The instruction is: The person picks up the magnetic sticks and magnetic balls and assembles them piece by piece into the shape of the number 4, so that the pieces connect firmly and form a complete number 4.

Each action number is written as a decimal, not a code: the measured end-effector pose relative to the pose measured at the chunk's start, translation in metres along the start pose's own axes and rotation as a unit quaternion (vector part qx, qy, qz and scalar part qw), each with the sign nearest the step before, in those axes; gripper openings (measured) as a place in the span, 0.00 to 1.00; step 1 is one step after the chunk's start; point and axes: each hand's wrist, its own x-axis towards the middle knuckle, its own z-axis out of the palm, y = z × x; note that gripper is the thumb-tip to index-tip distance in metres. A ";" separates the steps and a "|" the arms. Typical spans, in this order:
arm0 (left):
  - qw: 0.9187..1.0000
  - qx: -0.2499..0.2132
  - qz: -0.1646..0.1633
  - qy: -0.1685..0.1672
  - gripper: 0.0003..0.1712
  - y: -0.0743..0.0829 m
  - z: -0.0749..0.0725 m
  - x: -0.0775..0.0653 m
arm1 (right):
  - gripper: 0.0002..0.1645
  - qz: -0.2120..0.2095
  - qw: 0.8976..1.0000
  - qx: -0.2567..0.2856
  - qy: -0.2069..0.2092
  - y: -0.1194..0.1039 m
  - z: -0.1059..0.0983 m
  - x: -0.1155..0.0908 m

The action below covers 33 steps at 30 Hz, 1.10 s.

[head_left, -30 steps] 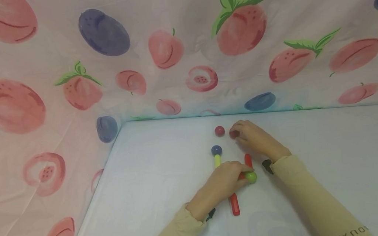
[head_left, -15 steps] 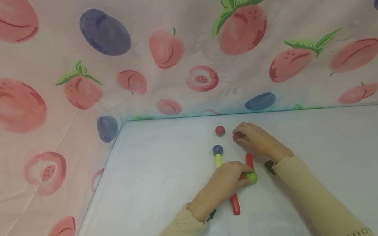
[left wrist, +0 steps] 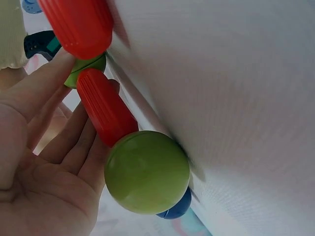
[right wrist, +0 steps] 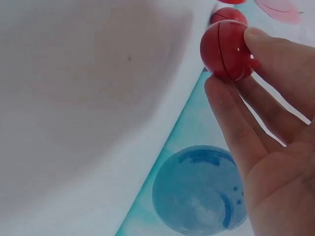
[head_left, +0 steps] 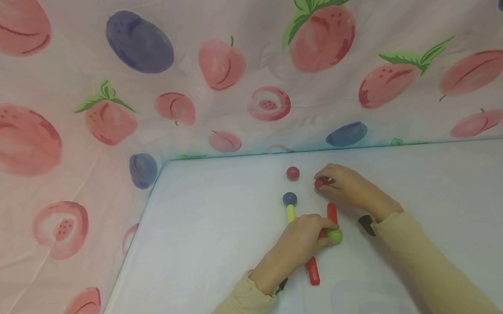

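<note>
Your left hand (head_left: 291, 242) pinched one green ball (head_left: 336, 236), left wrist view alone showed another green ball (left wrist: 146, 172), your right hand (head_left: 347, 189) held one of two red balls (right wrist: 214, 49), one blue ball (head_left: 290, 199).

The table (head_left: 213, 239) before me, the cloth (head_left: 174, 77) rising behind it.
A lone ball (head_left: 292, 173) lies left of my right grip (head_left: 349, 187) and its held ball (head_left: 318, 184); nearer me, my left grip (head_left: 298, 238) has a fingertip ball (head_left: 336, 237) at its right, a near rod (head_left: 313, 272) before the grip, a far rod (head_left: 331, 212) behind that ball.

Free room left of blue ball (head_left: 290, 199)
</note>
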 end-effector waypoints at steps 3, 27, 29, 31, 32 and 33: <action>1.000 0.000 0.000 0.001 0.18 0.000 0.000 0.000 | 0.18 -0.008 1.000 0.004 0.004 0.000 -0.003 -0.003; 1.000 -0.009 -0.004 0.002 0.18 0.000 0.000 -0.002 | 0.19 0.007 0.999 0.010 -0.031 -0.003 -0.014 -0.026; 1.000 -0.009 -0.004 0.003 0.19 0.000 0.001 -0.002 | 0.19 0.003 0.999 0.009 -0.036 -0.004 -0.014 -0.026; 1.000 -0.006 -0.003 0.004 0.19 0.000 0.001 -0.002 | 0.18 -0.001 0.999 0.009 -0.040 -0.004 -0.014 -0.026; 1.000 -0.005 -0.003 0.004 0.19 0.000 0.001 -0.002 | 0.18 -0.003 0.999 0.009 -0.043 -0.004 -0.014 -0.026; 1.000 -0.005 -0.003 0.004 0.19 0.000 0.001 -0.002 | 0.18 -0.005 0.999 0.009 -0.044 -0.004 -0.014 -0.026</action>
